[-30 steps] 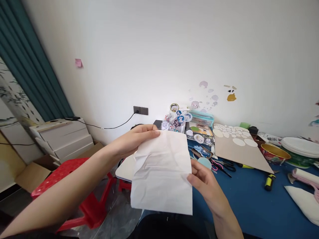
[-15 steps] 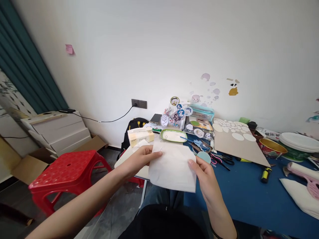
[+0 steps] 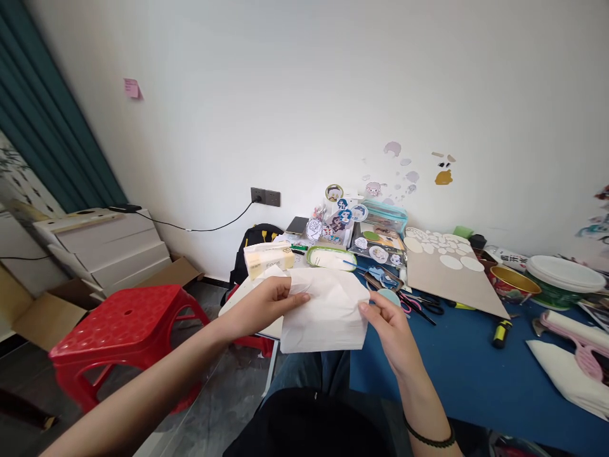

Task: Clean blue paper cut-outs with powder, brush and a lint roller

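A white tissue (image 3: 328, 320) is stretched between my two hands above my lap, in front of the table edge. My left hand (image 3: 271, 301) pinches its left side between thumb and fingers. On the opposite side, my right hand (image 3: 387, 320) grips the right edge the same way. The sheet is creased near the top and hangs down smoothly below. Just behind it stands a tissue pack (image 3: 269, 259) with pale yellow sides. A green-rimmed tray (image 3: 332, 259) with white contents lies beyond the sheet.
Right of my hands, scissors (image 3: 421, 304), a yellow-black cutter (image 3: 502, 333) and a grey board (image 3: 457, 289) with cut-outs lie on the blue table (image 3: 438, 368). A lidded bucket (image 3: 564, 279) and pink roller (image 3: 583, 349) are farther right. A red stool (image 3: 124, 324) stands left.
The tissue's lower edge has risen and it has wrinkled more near the top. My right hand has shifted slightly left; my left hand stays nearly in place, still pinching.
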Action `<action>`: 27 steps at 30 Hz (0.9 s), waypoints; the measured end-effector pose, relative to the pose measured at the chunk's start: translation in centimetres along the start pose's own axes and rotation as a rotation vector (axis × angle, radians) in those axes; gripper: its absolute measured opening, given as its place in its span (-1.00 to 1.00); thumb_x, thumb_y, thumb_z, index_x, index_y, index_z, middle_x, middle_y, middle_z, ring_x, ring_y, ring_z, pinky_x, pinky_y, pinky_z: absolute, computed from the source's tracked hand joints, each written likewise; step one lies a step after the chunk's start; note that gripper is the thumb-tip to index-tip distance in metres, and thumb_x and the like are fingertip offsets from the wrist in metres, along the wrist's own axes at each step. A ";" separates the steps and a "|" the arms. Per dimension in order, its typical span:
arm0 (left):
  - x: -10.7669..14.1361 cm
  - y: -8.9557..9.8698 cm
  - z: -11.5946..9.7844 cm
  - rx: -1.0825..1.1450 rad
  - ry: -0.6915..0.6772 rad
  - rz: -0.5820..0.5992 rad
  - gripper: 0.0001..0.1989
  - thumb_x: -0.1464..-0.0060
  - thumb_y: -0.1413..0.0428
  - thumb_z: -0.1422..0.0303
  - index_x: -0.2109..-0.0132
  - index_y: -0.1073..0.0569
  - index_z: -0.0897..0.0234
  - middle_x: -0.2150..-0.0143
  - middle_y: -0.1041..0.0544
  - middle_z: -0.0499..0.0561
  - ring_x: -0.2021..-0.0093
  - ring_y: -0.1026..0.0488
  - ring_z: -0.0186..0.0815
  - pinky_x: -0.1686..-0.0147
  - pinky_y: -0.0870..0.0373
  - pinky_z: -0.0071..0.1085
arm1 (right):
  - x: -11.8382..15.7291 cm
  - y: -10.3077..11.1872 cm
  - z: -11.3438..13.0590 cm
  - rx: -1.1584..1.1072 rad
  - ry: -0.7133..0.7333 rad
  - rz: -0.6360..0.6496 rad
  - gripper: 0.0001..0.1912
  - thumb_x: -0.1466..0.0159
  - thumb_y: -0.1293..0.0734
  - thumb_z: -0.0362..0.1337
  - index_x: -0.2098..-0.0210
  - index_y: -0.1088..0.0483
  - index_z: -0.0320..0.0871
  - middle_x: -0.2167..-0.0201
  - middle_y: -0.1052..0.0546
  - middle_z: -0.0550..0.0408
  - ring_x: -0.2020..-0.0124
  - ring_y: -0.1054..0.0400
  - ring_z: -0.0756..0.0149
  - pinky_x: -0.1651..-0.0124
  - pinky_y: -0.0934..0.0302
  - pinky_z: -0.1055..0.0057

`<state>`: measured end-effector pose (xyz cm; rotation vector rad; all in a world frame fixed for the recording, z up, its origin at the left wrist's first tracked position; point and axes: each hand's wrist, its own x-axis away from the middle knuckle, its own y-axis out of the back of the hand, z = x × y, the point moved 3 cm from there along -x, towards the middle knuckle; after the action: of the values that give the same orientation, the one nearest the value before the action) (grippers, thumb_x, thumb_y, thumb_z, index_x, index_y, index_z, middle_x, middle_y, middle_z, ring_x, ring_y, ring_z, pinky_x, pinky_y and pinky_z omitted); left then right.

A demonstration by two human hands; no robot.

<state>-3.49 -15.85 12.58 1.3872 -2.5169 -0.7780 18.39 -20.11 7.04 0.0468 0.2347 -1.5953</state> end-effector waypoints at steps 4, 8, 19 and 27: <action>0.1 0.0 0.2 -0.026 0.012 0.034 -0.64 -0.13 -0.04 0.08 0.42 -0.44 0.28 0.48 -0.39 -0.06 0.44 -0.33 -0.34 0.46 -0.25 -0.46 | -0.1 -0.2 0.0 0.001 0.033 -0.023 -0.64 -0.16 -0.37 0.00 0.20 -0.52 -0.14 0.59 -0.46 0.13 0.49 -0.31 0.28 0.44 -0.14 0.43; 0.1 0.0 0.0 0.039 -0.020 0.051 -0.68 -0.17 -0.02 0.12 0.35 -0.46 0.28 0.38 -0.45 -0.03 0.35 -0.36 -0.30 0.37 -0.29 -0.45 | -0.1 -0.3 -0.5 -0.051 0.050 -0.035 -0.68 -0.16 -0.38 -0.06 0.19 -0.53 -0.11 0.50 -0.53 0.09 0.46 -0.35 0.24 0.41 -0.19 0.39; 0.4 0.4 -1.0 -0.030 -0.111 0.178 -0.70 -0.20 0.09 0.39 0.11 -0.54 0.21 0.20 -0.54 0.01 0.22 -0.39 -0.27 0.23 -0.28 -0.42 | -0.2 1.0 -0.8 -0.019 0.000 0.042 -0.76 -0.13 -0.28 -0.12 0.41 -0.54 -0.09 0.34 -0.52 0.03 0.46 -0.32 0.28 0.47 -0.12 0.42; 0.2 0.3 -1.1 -0.002 -0.050 0.153 -0.65 -0.17 0.16 0.37 0.26 -0.53 0.24 0.21 -0.52 0.00 0.18 -0.38 -0.24 0.17 -0.27 -0.39 | -0.1 0.7 -0.7 -0.058 0.026 0.064 -0.69 -0.15 -0.17 -0.10 0.47 -0.46 -0.13 0.46 -0.44 0.02 0.49 -0.27 0.24 0.49 -0.09 0.38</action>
<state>-3.42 -16.24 13.62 1.1717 -2.6218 -0.7943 18.96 -19.95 6.31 0.0303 0.2970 -1.5244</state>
